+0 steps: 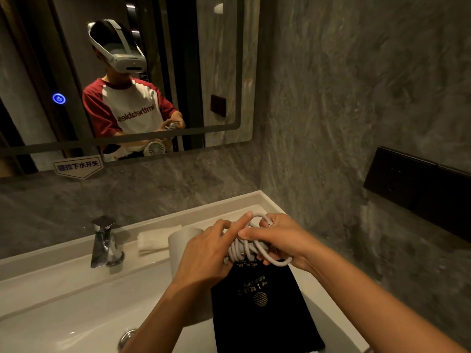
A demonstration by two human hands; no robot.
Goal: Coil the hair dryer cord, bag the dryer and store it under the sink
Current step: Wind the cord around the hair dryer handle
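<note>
A: So, the right hand (280,240) has its fingers (251,234) curled shut around the cord (244,249), pinching the gathered loops; the left hand (211,250) is half open, its forefinger lying along the bundle.

B: How will the cord handle?

A: Likely light and springy. 1 loop already sags out to the right, so the grip belongs across the middle, where the turns bunch.

B: And the bag (262,307)?

A: Black, lying flat on the sink (63,301) edge just below the hands. It looks empty; its mouth can't be seen. The dryer (178,248) shows beside the left hand, outside the bag.
</note>
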